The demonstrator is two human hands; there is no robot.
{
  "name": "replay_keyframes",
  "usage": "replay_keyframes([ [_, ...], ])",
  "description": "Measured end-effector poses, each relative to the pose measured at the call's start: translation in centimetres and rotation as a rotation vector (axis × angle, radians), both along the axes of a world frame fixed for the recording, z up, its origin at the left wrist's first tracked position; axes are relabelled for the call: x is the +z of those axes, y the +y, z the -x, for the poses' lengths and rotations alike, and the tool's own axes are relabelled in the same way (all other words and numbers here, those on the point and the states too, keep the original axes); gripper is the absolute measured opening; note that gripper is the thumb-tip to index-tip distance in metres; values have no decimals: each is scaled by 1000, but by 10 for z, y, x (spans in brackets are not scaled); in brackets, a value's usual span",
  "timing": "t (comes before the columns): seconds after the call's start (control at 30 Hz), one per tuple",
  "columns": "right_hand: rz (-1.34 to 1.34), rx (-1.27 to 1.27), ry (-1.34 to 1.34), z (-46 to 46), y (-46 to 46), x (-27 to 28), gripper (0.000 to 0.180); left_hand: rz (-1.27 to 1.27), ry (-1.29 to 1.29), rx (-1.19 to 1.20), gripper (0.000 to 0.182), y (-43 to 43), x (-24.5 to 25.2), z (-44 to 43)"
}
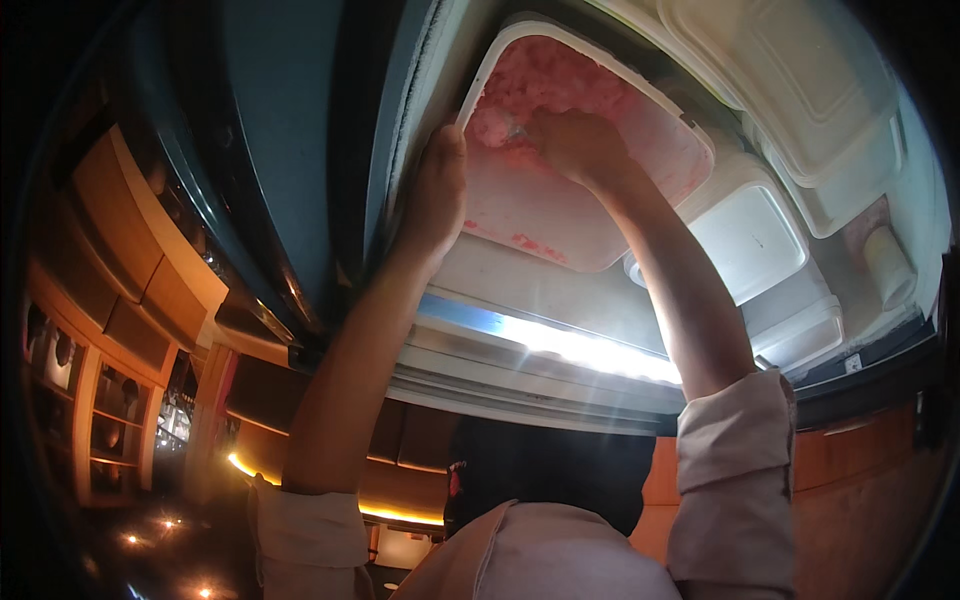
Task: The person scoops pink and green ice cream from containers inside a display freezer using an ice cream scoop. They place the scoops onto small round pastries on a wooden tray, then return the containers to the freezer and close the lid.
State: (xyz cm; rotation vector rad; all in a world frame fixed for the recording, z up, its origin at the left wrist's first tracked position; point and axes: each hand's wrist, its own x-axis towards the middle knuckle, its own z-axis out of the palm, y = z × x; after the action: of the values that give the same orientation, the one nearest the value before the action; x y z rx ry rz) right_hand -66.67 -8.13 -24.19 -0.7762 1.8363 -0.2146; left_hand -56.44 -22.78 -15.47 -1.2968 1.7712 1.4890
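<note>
Inside a chest freezer, a white rectangular plastic tub [592,244] holds pink ice cream [555,75] at its far end, with pink smears on its walls. My left hand [442,191] grips the tub's left rim, thumb on top. My right hand [574,142] reaches down into the tub, closed around a tool that it mostly hides; a bit of shiny metal shows at the fingers. A rounded pink lump [493,126] sits against that metal, left of my right hand. The kind of tool cannot be told for certain.
Lidded white tubs [750,240] stand to the right, with larger lids [787,82] beyond them. A pale cylinder [890,266] lies near the right wall. A bright light strip [555,345] runs along the freezer's near side. The dark sliding cover [277,112] borders the opening on the left.
</note>
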Motion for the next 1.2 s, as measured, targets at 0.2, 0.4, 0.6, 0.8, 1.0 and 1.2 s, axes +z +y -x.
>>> replay_keyframes([
  [0.2,-226,-96,51,-26,-4,-43,31,-4,55,18,55,5,2,3],
  [0.4,-154,-230,55,-34,-15,-61,39,24,26,-6,58,4,-7,-2],
  [0.6,-47,-110,29,-30,-4,-70,42,21,4,-22,58,0,-4,3],
  [0.8,-45,-4,-49,-16,-2,-68,42,1,11,-8,56,3,-11,-4],
  [1.0,18,-31,-61,-22,9,-78,38,-14,25,6,56,8,-5,0],
  [1.2,-6,67,-90,-22,10,-75,39,-65,26,18,58,6,-9,-6],
])
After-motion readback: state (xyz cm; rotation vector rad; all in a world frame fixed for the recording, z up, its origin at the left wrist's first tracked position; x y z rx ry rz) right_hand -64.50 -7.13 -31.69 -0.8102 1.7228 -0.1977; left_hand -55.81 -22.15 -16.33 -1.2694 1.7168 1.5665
